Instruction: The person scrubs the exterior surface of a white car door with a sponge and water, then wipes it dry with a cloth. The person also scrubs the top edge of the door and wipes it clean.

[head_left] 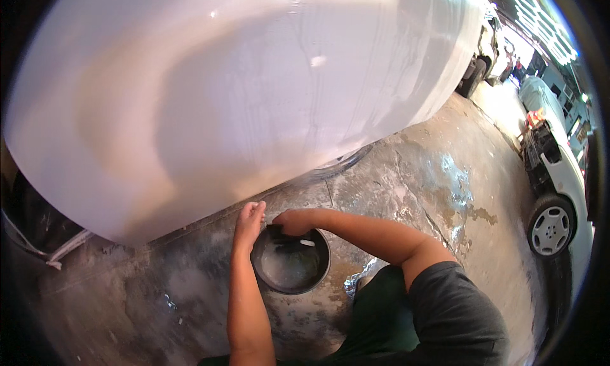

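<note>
Over the floor in front of me stands a round black bucket [325, 274] with cloudy water in it. My right hand [296, 222] reaches across its far rim, fingers curled around a dark, flat piece [275, 231] whose kind I cannot make out. A small white piece [307, 243] shows inside the bucket, just below that hand. My left hand [250, 218] is raised beside the bucket's left rim, fingers loosely bent and apart from the thumb, with nothing visible in it. Beyond both hands is a large pale car body panel [254, 105], wet and streaked.
The wet concrete floor [406, 182] has puddles and a crack. Under the panel's lower edge part of a wheel [343, 166] shows. At the right stands a white car [575, 194] with a silver-rimmed wheel [550, 231]. Dark car trim [38, 220] lies at far left.
</note>
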`<state>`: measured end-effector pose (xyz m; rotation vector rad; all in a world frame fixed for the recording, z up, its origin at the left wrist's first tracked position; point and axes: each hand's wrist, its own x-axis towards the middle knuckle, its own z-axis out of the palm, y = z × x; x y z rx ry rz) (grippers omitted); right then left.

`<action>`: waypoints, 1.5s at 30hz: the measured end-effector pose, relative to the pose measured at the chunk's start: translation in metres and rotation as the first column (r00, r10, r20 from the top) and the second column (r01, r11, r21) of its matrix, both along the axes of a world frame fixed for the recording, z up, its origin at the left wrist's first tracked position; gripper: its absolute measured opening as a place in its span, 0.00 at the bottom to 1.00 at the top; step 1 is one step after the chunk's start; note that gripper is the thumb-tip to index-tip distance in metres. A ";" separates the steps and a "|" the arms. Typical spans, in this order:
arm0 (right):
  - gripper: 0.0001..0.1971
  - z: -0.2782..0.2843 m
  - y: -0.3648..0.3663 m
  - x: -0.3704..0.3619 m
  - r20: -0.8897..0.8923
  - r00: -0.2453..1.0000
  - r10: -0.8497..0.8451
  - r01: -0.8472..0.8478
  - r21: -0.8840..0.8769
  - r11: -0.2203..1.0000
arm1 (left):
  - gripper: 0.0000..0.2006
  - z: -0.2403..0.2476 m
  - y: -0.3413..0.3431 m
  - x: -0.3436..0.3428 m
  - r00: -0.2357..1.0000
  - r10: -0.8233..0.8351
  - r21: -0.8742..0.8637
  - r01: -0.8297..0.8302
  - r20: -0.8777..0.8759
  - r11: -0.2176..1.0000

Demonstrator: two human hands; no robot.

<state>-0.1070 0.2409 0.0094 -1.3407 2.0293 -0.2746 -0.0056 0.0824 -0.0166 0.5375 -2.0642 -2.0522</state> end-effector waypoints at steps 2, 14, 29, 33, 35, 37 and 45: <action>0.21 -0.006 0.009 -0.010 -0.016 0.999 -0.040 0.038 -0.146 0.989 | 0.19 -0.001 0.003 -0.009 0.986 -0.162 -0.084 0.164 0.032 0.983; 0.18 -0.002 0.007 -0.022 0.066 0.938 -0.341 0.342 -0.356 0.870 | 0.31 0.019 -0.018 0.000 0.974 -0.094 -0.287 0.153 0.207 0.946; 0.30 0.042 -0.019 0.075 0.011 0.993 0.121 -0.102 -0.456 0.884 | 0.20 -0.047 -0.070 0.066 0.970 -0.115 0.608 -0.042 0.216 0.793; 0.23 -0.020 -0.003 0.010 -0.360 0.868 -0.343 0.080 -0.580 0.811 | 0.15 -0.045 -0.119 0.110 0.972 0.100 0.670 -0.220 0.214 0.709; 0.27 -0.033 0.002 -0.003 -0.387 0.812 -0.436 0.220 -0.489 0.844 | 0.16 -0.036 -0.137 0.134 0.890 0.390 0.590 -0.451 0.238 0.670; 0.31 -0.061 -0.006 -0.002 -0.339 0.812 -0.475 0.281 -0.486 0.828 | 0.19 -0.059 -0.178 0.158 0.651 0.736 0.436 -0.726 0.186 0.531; 0.34 -0.090 -0.014 -0.002 -0.308 0.880 -0.361 0.298 -0.234 0.925 | 0.24 0.044 -0.175 0.141 0.125 0.936 0.056 -0.987 -0.328 0.151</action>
